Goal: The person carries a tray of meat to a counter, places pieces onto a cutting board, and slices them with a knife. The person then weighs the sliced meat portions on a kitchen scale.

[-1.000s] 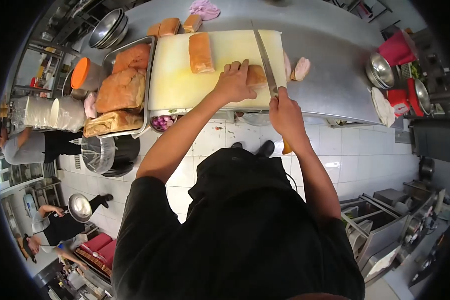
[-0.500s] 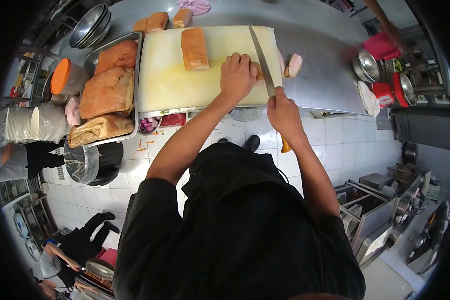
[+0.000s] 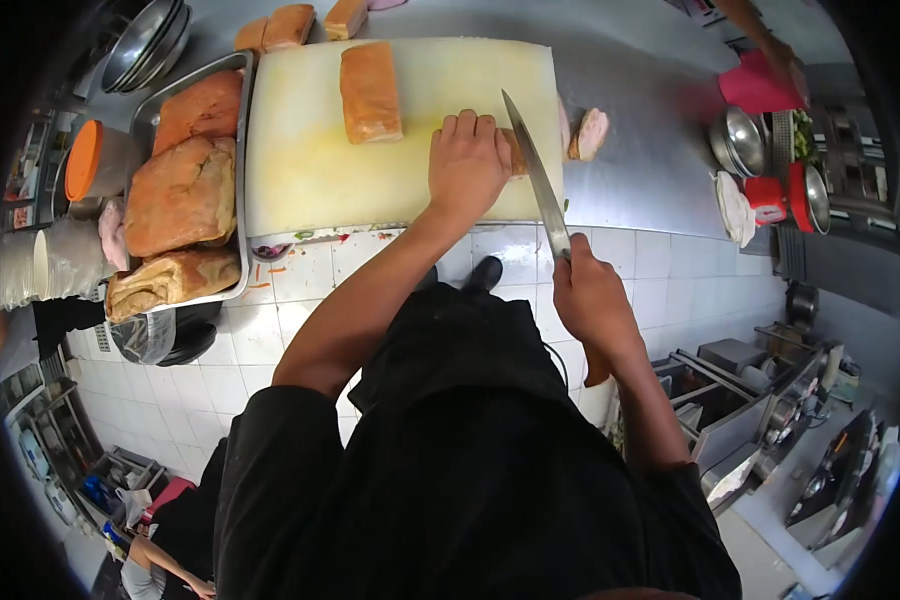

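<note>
Knife (image 3: pixel 538 175) handle sits in the closed right hand (image 3: pixel 595 290), fingers wrapped around it, its butt showing past the hand, and the long blade slants up over the right part of a white cutting board (image 3: pixel 300 190). The left hand (image 3: pixel 468 160) lies palm down with fingers close together at a small pork piece (image 3: pixel 517 155), mostly covering it; how firmly it grips cannot be told. The piece's exposed end is next to the blade; whether they touch is unclear. Farther left on the board lies a pork belly block (image 3: pixel 371 92). Just beside the board's left edge, a metal tray (image 3: pixel 242 200) holds large pork slabs (image 3: pixel 182 195), with an orange-lidded tub (image 3: pixel 85 160) beyond. Pork chunks (image 3: pixel 290 25) lie past the board's far edge. Right of the board, a cut pork slice (image 3: pixel 590 134) rests on the steel counter (image 3: pixel 650 150), well apart from metal bowls (image 3: pixel 738 142) and a white cloth (image 3: pixel 735 208).
</note>
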Demonstrator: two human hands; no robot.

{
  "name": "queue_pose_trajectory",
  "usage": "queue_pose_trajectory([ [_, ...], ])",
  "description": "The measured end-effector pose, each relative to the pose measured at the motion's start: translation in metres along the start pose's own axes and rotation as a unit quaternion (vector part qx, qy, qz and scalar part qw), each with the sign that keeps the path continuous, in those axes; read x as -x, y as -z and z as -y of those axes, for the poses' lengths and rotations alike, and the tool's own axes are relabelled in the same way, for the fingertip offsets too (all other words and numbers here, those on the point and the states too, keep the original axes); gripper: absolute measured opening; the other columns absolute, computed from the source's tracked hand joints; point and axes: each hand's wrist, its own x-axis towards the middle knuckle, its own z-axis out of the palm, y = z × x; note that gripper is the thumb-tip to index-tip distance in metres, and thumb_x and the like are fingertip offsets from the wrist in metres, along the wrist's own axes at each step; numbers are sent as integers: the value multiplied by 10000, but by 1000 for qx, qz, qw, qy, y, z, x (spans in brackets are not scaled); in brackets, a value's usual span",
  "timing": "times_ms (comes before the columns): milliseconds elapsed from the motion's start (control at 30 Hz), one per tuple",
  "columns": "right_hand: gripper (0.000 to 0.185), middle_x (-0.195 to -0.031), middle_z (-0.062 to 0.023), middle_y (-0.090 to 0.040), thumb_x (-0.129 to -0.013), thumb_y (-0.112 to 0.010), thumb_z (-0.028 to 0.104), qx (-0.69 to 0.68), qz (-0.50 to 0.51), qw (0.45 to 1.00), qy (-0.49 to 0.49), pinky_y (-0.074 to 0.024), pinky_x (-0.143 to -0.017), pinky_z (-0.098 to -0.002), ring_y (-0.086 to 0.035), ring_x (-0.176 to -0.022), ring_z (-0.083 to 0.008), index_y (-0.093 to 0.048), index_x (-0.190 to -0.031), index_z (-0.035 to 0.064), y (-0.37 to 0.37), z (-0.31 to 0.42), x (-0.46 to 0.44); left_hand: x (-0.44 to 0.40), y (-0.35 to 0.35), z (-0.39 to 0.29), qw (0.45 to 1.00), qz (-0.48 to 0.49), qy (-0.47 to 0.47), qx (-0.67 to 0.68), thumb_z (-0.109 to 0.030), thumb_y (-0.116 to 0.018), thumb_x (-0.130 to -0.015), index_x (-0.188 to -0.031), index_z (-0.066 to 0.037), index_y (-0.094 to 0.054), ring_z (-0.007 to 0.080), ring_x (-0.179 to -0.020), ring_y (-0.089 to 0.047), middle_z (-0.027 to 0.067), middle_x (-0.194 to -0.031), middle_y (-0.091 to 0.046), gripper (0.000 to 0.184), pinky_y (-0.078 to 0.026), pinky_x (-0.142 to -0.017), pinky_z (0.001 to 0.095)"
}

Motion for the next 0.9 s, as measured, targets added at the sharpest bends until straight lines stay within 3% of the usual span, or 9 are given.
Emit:
queue_pose_trajectory([
  [267, 201, -752, -320, -609, -934, -431, 122, -6, 33, 999, -5, -467, -737, -565, -602, -766, -510, -425, -1021, -59, 5, 11, -29, 1, 2, -1, 1000, 18, 7, 18, -108, -616, -782, -872, -40, -646, 260, -771, -544, 75, -826, -568, 116, -442, -659, 383],
  [633, 196, -779, -334, -596, -935, -450, 143, -27, -15, 997, 71, -454, -695, -564, -587, -798, -512, -406, -1003, -36, -37, -6, -103, -4, -1, 4, 1000, -3, 2, 20, -116, -618, -792, -894, -38, -663, 268, -771, -551, 83, -832, -580, 135, -447, -673, 388],
  [700, 205, -755, -326, -598, -933, -447, 168, -77, 2, 996, 49, -450, -699, -587, -585, -772, -516, -410, -1005, -20, -41, -11, -102, 1, 3, 0, 1000, 23, 7, 7, -124, -610, -801, -894, -42, -659, 277, -779, -552, 91, -840, -583, 134, -448, -685, 395],
  [800, 215, -718, -316, -595, -934, -451, 184, -30, -31, 997, 65, -449, -685, -595, -588, -739, -512, -412, -1018, -10, -45, -24, -66, 0, 2, 2, 1000, 26, 4, -6, -132, -599, -811, -889, -44, -650, 289, -786, -551, 100, -849, -586, 128, -448, -702, 402],
  [867, 286, -715, -317, -597, -931, -458, 188, -15, 21, 1000, 4, -447, -673, -599, -589, -722, -511, -410, -1122, -21, -50, -39, -40, 2, 2, 2, 1000, 26, 1, -2, -130, -593, -817, -882, -44, -644, 294, -784, -549, 105, -849, -585, 120, -447, -707, 404],
  [900, 268, -735, -326, -601, -932, -455, 186, -21, 28, 999, -6, -454, -702, -600, -594, -743, -515, -417, -1100, -19, -51, -39, -33, 0, 1, 3, 1000, 23, 0, -3, -130, -589, -820, -879, -43, -641, 296, -783, -548, 108, -849, -585, 117, -447, -709, 405],
])
